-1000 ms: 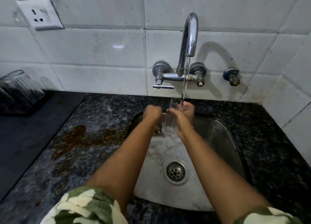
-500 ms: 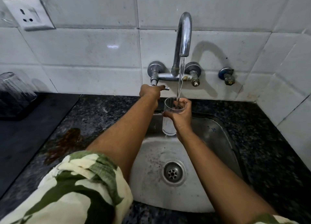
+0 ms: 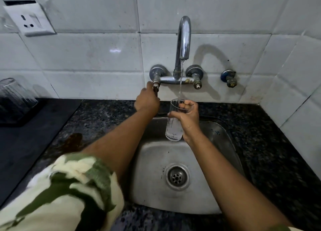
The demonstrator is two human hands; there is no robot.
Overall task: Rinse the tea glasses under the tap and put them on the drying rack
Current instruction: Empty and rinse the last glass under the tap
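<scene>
Gripping glass upright w/ right hand fingers curled round; left hand clutches tap handle.

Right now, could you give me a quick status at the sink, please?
Left hand grips tap handle. Right hand holds glass upright under thin stream. Nothing in the way.

I see white tiled walls meeting in a corner at the right of the frame. A white socket hangs loose at upper left. Below runs a dark speckled stone desk, with a brown stain at centre left.
</scene>
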